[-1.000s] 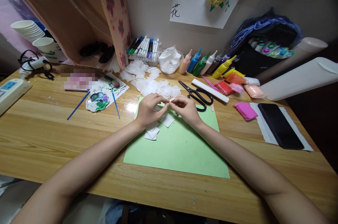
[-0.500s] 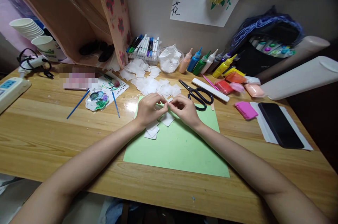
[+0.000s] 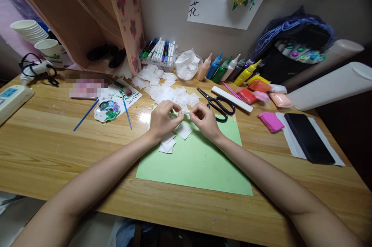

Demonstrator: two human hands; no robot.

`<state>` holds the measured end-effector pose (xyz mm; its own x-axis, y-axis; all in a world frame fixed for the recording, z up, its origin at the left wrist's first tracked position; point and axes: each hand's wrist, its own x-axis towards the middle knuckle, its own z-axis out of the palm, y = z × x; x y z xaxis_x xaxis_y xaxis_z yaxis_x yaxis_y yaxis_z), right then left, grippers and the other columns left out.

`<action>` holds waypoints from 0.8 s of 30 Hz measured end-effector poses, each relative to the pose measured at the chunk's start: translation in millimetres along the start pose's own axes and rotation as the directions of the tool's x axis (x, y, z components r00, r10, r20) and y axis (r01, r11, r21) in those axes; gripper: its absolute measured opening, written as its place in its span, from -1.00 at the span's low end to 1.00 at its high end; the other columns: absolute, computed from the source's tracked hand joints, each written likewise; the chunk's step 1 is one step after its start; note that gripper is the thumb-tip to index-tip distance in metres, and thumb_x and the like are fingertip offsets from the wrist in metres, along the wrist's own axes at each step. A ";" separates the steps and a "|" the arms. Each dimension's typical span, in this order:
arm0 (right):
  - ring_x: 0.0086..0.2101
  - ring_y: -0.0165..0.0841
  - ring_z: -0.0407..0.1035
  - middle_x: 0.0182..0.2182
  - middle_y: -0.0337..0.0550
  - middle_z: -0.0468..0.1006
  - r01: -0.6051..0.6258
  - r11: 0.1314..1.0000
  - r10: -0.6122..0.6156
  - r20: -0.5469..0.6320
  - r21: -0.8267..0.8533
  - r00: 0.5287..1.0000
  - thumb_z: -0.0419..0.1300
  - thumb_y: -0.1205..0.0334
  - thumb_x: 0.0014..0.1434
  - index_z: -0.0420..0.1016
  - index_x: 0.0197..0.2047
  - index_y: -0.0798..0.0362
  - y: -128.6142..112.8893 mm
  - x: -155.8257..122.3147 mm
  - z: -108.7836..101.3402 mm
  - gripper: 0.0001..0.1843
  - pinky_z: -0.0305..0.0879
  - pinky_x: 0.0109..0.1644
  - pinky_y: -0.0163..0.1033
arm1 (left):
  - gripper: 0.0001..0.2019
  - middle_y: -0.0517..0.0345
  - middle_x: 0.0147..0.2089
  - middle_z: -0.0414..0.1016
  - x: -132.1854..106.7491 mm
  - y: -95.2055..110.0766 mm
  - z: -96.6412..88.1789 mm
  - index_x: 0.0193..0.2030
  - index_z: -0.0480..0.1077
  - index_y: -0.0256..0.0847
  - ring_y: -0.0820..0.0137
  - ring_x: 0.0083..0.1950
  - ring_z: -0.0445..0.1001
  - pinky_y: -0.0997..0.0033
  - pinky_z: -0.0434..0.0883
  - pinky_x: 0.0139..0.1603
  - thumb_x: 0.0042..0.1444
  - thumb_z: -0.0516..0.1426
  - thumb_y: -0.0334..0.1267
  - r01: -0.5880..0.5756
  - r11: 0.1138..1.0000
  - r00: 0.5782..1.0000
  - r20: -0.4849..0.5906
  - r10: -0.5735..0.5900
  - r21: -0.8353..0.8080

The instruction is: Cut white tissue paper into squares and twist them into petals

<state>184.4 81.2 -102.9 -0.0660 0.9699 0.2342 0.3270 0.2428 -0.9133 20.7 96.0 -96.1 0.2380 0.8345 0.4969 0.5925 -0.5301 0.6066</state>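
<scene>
Between my fingertips is a small piece of white tissue paper (image 3: 186,111), pinched from both sides above the far edge of a green sheet (image 3: 197,165). My left hand (image 3: 164,120) grips it between thumb and fingers. On the other side my right hand (image 3: 205,122) has its thumb and fingers closed on it too. Below the hands a square of white paper (image 3: 184,131) lies on the green sheet. Several more white squares (image 3: 167,147) overlap beside it, partly under my left hand. Just beyond my right hand rest black-handled scissors (image 3: 216,103).
Loose white paper pieces (image 3: 162,94) spread behind the hands, near a clear bowl (image 3: 188,66) of white paper. Paint bottles (image 3: 222,70) line the wall. A palette (image 3: 107,111) and brushes lie left; a phone (image 3: 309,138) and clay packets (image 3: 271,121) lie right.
My hands have drawn slightly apart. Fingertips that met now have a small gap, with the white tissue piece showing between them. Everything else on the table stays put.
</scene>
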 end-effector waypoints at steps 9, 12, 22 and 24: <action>-0.52 -0.47 0.09 -0.54 -0.32 0.22 -0.037 0.999 0.037 0.001 0.014 0.999 0.14 0.33 0.06 0.21 -0.52 0.05 1.1 0.3 -1.2 -0.82 0.03 -0.44 -0.30 | -0.97 0.22 -0.37 0.40 1.1 -0.2 -1.4 -0.39 0.30 -0.20 0.43 -0.31 0.34 0.42 0.27 -0.27 0.04 0.11 -0.35 0.064 0.997 0.997 0.035 -0.066 0.050; -0.52 -0.46 0.08 -0.54 -0.32 0.21 -0.035 0.999 0.034 0.032 0.029 0.999 0.13 0.29 0.08 0.21 -0.51 0.05 1.5 0.5 -1.2 -0.82 0.03 -0.43 -0.30 | -0.90 0.16 -0.29 0.40 0.8 2.3 -2.8 -0.28 0.31 -0.20 0.38 -0.22 0.36 0.39 0.29 -0.20 0.05 0.13 -0.29 0.002 0.999 0.996 0.090 -0.007 0.055; -0.50 -0.45 0.10 -0.51 -0.29 0.22 0.020 1.000 -0.020 0.121 -0.006 0.992 0.09 0.31 0.09 0.22 -0.50 0.05 -1.7 1.3 -1.4 -0.85 0.04 -0.41 -0.30 | -0.97 0.15 -0.30 0.39 0.3 -2.3 1.0 -0.35 0.31 -0.19 0.37 -0.22 0.35 0.38 0.28 -0.21 0.09 0.06 -0.36 0.046 0.996 0.994 0.092 -0.053 0.081; -0.51 -0.45 0.10 -0.53 -0.29 0.21 -0.001 1.000 0.001 0.091 0.001 0.996 0.07 0.31 0.10 0.20 -0.50 0.04 0.5 1.4 -1.3 -0.84 0.04 -0.43 -0.30 | -0.97 0.16 -0.33 0.37 1.0 -3.6 0.8 -0.36 0.28 -0.19 0.37 -0.25 0.34 0.38 0.27 -0.24 0.10 0.06 -0.36 0.090 0.994 0.993 0.066 -0.094 0.064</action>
<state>185.7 82.7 -102.5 -0.1513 0.9677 0.2019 0.3262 0.2417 -0.9139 19.4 98.8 -98.2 0.2312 0.8889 0.3955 0.6592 -0.4421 0.6083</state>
